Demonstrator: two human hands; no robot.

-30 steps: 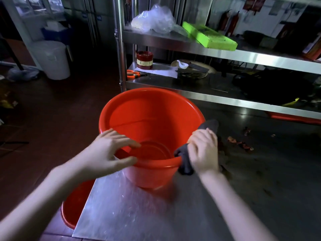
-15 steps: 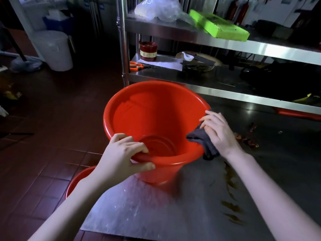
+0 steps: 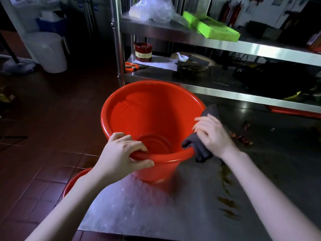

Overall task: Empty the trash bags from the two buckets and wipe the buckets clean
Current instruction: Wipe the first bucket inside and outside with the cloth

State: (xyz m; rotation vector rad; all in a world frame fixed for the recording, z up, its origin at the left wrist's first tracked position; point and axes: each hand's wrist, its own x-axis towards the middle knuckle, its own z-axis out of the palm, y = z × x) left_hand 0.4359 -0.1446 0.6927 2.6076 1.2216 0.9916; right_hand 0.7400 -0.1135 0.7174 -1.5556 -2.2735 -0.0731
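Shiny metal table [image 3: 139,211] holds your red bucket [image 3: 147,119] near its left edge. Your left hand [image 3: 121,153] curls tight round the near rim. Your right hand [image 3: 212,134] presses a dark cloth [image 3: 199,148] on the right rim, fingers bent over it. Another red bucket [image 3: 73,181] peeks out on the floor, lower left.

Worn on the head, one wide-angle view only, with no second view to share anything. Looked forward and steeply down from close above the red bucket [image 3: 151,122] on the steel table [image 3: 156,211]. Faced the metal shelving [image 3: 217,44] beyond, bowed at the edges.
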